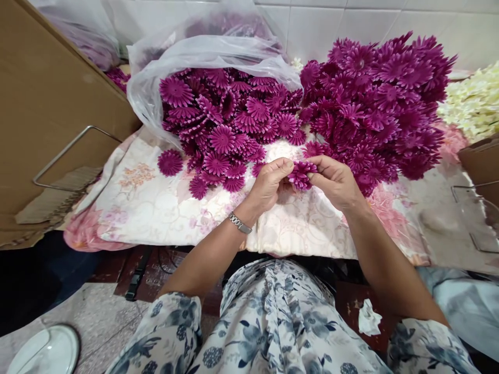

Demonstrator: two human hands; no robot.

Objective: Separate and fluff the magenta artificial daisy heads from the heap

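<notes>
A purple artificial flower [301, 175] is held between my two hands above the cloth. My left hand [270, 183] is closed in a pinch at the flower's left side. On its right edge, the thumb and forefinger of my right hand [336, 182] pinch the petals. Behind my left hand, flat purple flower heads [222, 139] spill from an open clear plastic bag [146, 98] onto the cloth. Beyond my right hand rises a heap of fuller purple flowers [374, 98]. One loose flower head [170, 162] lies apart on the left.
A floral cloth [156, 208] covers the table. Tall cardboard [58, 93] with a metal handle stands at the left, and a cardboard box [481, 161] at the right. Cream flowers [473, 101] lie at the far right. A tiled wall [315, 31] closes the back.
</notes>
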